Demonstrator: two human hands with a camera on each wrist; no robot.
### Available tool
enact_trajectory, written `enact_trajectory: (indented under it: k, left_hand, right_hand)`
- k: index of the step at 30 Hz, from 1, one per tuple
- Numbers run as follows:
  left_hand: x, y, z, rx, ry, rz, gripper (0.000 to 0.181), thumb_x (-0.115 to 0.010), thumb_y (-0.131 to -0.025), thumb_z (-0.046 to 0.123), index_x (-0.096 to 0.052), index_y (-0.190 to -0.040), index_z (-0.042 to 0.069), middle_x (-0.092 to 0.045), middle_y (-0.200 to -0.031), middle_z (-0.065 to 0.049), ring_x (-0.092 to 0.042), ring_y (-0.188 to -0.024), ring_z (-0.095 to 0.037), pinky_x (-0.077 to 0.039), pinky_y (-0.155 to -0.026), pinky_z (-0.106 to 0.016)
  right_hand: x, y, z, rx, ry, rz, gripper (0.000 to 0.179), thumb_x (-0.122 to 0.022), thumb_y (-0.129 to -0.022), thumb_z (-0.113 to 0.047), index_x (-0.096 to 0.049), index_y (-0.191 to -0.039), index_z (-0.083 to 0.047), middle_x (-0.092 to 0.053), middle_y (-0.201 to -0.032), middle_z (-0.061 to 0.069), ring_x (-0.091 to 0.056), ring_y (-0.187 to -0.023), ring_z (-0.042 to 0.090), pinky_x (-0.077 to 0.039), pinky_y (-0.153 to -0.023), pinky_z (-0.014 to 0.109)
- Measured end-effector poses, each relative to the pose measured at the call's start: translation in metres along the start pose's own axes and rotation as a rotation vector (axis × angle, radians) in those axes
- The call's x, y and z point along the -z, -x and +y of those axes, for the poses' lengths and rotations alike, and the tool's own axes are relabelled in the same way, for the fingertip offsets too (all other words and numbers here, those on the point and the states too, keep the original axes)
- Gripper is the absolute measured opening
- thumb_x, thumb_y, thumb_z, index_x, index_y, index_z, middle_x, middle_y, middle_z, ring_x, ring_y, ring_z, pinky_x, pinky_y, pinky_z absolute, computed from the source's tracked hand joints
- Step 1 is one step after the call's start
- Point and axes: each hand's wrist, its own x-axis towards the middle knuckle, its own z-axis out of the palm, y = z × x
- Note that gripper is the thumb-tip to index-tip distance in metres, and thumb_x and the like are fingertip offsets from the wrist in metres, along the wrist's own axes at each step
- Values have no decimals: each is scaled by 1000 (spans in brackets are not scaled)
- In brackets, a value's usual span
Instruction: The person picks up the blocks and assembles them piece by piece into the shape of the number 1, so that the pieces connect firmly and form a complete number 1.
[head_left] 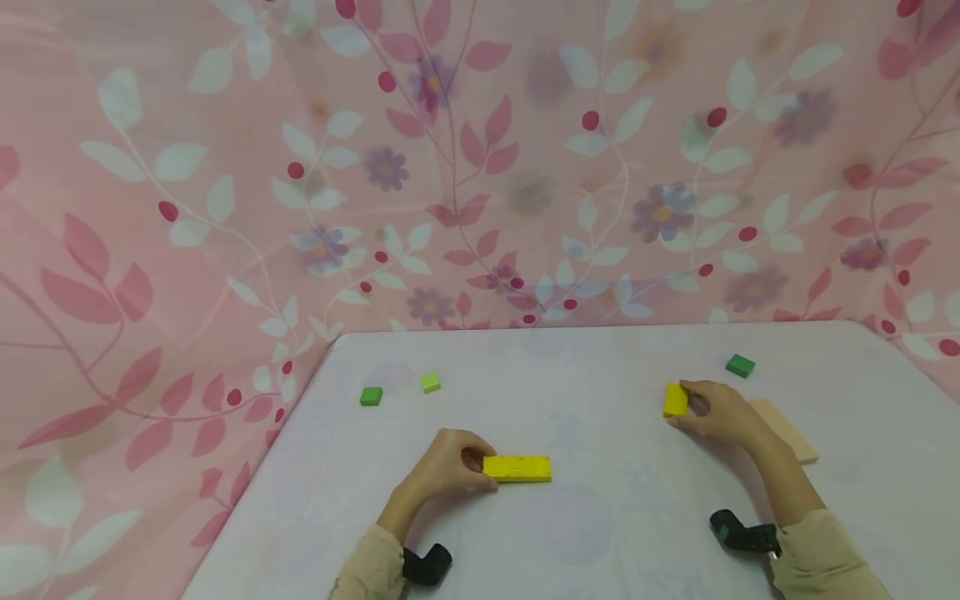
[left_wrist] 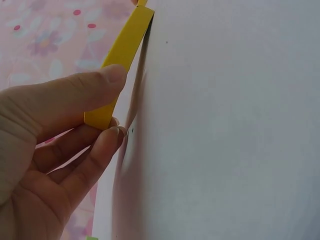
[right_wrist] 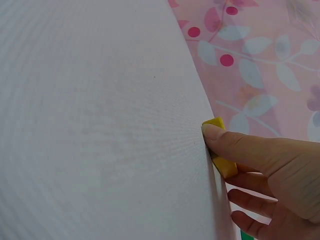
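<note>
In the head view my left hand (head_left: pixel 448 463) pinches the left end of a long yellow block (head_left: pixel 517 468) between thumb and fingers. The left wrist view shows the thumb lying across this block (left_wrist: pixel 125 47), with the fingers beneath. Farther right, my right hand (head_left: pixel 723 414) pinches a short yellow block (head_left: pixel 675 399) at its right side. From the right wrist, the thumb presses on one face of that block (right_wrist: pixel 226 166). Behind the right hand and forearm lies a flat, pale wooden board (head_left: pixel 786 431), partly hidden.
A green block (head_left: pixel 371 396) and a light green block (head_left: pixel 431 382) lie at the back left of the white-covered table (head_left: pixel 592 533). A dark green block (head_left: pixel 740 365) is at the back right. Pink floral cloth (head_left: pixel 510 167) hangs behind.
</note>
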Motion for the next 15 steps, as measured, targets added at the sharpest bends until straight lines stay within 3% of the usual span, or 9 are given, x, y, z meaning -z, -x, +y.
enact_trajectory:
  k: [15]
  left_hand:
    - [-4, -4, 6, 21, -23, -11, 33, -84, -68, 12, -72, -97, 3, -65, -82, 0, -54, -67, -5, -49, -62, -19]
  right_hand:
    - [-1, 1, 0, -1, 2, 13, 70, -77, -77, -27, -49, -123, 18, -51, -123, 35, -43, -115, 52, -34, -95, 62]
